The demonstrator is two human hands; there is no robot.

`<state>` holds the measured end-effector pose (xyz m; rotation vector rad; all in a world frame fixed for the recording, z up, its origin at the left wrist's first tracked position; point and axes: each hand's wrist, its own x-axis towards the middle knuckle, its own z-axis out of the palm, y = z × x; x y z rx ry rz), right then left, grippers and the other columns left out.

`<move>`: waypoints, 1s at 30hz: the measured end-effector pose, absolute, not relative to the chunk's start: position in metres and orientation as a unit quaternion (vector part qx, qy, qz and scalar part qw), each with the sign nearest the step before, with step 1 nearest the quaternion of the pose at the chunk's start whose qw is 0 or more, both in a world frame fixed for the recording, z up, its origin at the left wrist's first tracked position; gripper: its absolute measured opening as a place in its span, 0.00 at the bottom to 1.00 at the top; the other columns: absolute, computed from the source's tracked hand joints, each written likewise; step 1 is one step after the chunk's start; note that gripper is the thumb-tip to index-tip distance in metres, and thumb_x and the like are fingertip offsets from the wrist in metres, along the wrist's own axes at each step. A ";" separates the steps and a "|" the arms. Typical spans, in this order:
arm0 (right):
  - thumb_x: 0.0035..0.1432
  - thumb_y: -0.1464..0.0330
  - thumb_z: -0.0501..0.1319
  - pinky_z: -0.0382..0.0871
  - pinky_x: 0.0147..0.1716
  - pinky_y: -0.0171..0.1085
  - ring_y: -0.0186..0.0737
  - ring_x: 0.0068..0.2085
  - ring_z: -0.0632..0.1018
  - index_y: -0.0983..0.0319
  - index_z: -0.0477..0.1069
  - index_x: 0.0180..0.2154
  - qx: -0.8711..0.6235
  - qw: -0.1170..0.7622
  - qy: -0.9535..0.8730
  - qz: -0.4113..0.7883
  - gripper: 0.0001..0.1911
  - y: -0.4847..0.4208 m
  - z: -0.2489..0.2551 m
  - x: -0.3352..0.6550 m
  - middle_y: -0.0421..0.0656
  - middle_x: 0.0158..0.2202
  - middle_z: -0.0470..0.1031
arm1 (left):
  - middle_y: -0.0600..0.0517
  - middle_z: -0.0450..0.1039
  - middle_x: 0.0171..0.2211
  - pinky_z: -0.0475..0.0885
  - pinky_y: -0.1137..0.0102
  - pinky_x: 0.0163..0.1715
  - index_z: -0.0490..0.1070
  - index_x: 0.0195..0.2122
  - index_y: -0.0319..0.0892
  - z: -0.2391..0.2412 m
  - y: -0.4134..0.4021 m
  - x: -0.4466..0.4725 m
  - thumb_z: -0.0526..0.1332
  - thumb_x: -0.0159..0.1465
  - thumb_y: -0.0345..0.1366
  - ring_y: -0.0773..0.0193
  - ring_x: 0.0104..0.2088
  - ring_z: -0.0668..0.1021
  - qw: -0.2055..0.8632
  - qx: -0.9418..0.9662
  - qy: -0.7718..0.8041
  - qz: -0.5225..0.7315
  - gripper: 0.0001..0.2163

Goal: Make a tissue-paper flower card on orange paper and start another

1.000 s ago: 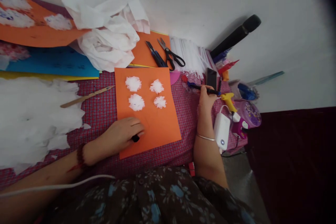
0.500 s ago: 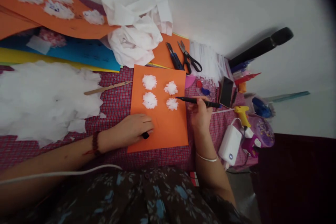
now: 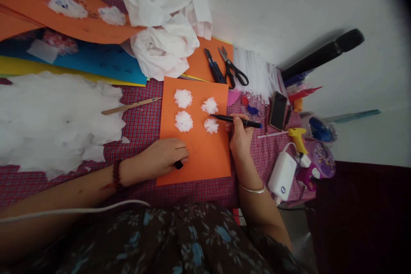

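An orange sheet of paper (image 3: pixel 205 158) lies in front of me, bearing several white ruffled paper flowers (image 3: pixel 183 121). My right hand (image 3: pixel 241 137) grips a black marker (image 3: pixel 236 120), its tip at the sheet between the two right-hand flowers. Faint dark lines show on the orange below the flowers. My left hand (image 3: pixel 165 156) rests on the sheet's lower left part, fingers curled around a black pen cap (image 3: pixel 178 165) that pokes out beneath them.
Left lies a pile of white paper pieces (image 3: pixel 58 124) with a wooden stick (image 3: pixel 131 105). Behind are crumpled white paper (image 3: pixel 163 47), a cutter (image 3: pixel 215 66) and scissors (image 3: pixel 234 70). To the right sit a phone (image 3: pixel 278 111), a yellow glue gun (image 3: pixel 298 139) and a white power bank (image 3: pixel 282 175).
My right hand has shifted slightly left and up with the marker, bringing its tip closer between the right-hand flowers. My left hand has stayed in place.
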<state>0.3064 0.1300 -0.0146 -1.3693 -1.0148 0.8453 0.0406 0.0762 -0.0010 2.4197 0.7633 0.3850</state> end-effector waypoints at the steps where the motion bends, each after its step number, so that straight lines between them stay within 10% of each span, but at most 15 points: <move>1: 0.57 0.60 0.63 0.63 0.23 0.35 0.34 0.21 0.70 0.60 0.72 0.34 -0.590 0.578 -0.434 0.359 0.10 0.131 -0.015 0.306 0.35 0.20 0.71 | 0.52 0.71 0.33 0.62 0.67 0.33 0.72 0.38 0.41 -0.001 0.076 0.041 0.56 0.69 0.28 0.61 0.34 0.72 0.282 0.905 0.285 0.143 0.07; 30: 0.57 0.60 0.62 0.64 0.23 0.34 0.33 0.21 0.71 0.60 0.73 0.33 -0.596 0.562 -0.461 0.342 0.10 0.129 -0.012 0.304 0.34 0.19 0.71 | 0.51 0.71 0.34 0.63 0.67 0.34 0.71 0.38 0.41 -0.006 0.075 0.040 0.56 0.69 0.27 0.61 0.36 0.72 0.269 0.911 0.277 0.145 0.06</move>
